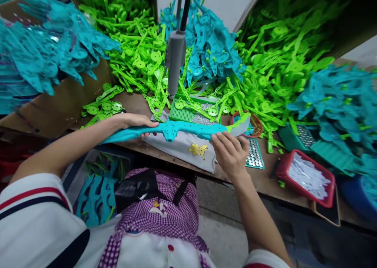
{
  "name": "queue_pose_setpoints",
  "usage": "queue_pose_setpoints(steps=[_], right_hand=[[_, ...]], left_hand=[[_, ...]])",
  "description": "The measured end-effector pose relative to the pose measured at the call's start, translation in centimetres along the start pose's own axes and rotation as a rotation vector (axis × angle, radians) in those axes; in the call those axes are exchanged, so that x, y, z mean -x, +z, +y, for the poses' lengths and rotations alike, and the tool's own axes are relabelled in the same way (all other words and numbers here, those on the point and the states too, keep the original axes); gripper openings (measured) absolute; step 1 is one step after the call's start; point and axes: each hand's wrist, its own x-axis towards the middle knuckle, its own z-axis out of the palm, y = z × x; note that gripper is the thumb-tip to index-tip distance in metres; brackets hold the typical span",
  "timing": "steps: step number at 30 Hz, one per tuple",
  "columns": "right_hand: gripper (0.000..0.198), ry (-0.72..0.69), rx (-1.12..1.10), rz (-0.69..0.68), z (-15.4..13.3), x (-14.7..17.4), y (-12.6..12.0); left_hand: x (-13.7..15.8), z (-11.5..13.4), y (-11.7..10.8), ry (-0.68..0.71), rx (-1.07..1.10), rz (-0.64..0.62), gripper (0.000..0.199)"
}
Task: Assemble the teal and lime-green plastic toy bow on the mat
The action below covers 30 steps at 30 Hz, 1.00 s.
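Observation:
A long turquoise plastic part (182, 127), shaped like a toy bow with a knob at its middle, lies level across both my hands above the bench edge. My left hand (140, 121) grips its left half, thumb along the top and fingers underneath. Around its right end my right hand (231, 150) is closed, with the back of the hand toward me. A bright green piece with a pale translucent tip (242, 124) sticks out past the right end. Beneath the part lies a grey cloth (188, 148) with a yellow cartoon print. Above it hangs a grey power screwdriver (176, 56).
Green plastic parts (138, 60) and turquoise parts (210, 44) are heaped behind. A green tray (182, 113) holds small metal pieces. To the right are a plate of round discs (255, 154) and a red bin (282, 174) of white pieces. A crate of turquoise parts (98, 189) stands low left.

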Motion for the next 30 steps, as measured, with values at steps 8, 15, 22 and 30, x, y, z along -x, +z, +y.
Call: queue_pose_setpoints(steps=[8, 15, 22, 30], right_hand=[[0.022, 0.008, -0.011, -0.061, 1.4, -2.1, -0.7], [0.022, -0.032, 0.049, -0.054, 2.1, -4.0, -0.5], [0.038, 0.036, 0.025, 0.005, -3.5, -6.1, 1.9], [0.039, -0.095, -0.118, -0.148, -7.0, -11.0, 7.9]], left_hand=[[8.2, -3.0, -0.7, 0.356, -0.503, 0.55, 0.046], [8.3, -4.8, 1.4, 0.477, -0.658, 0.862, 0.029], [7.2, -4.0, 0.3, 0.536, -0.799, 0.932, 0.028], [6.8, -3.8, 0.3, 0.644, -0.892, 0.985, 0.024]])
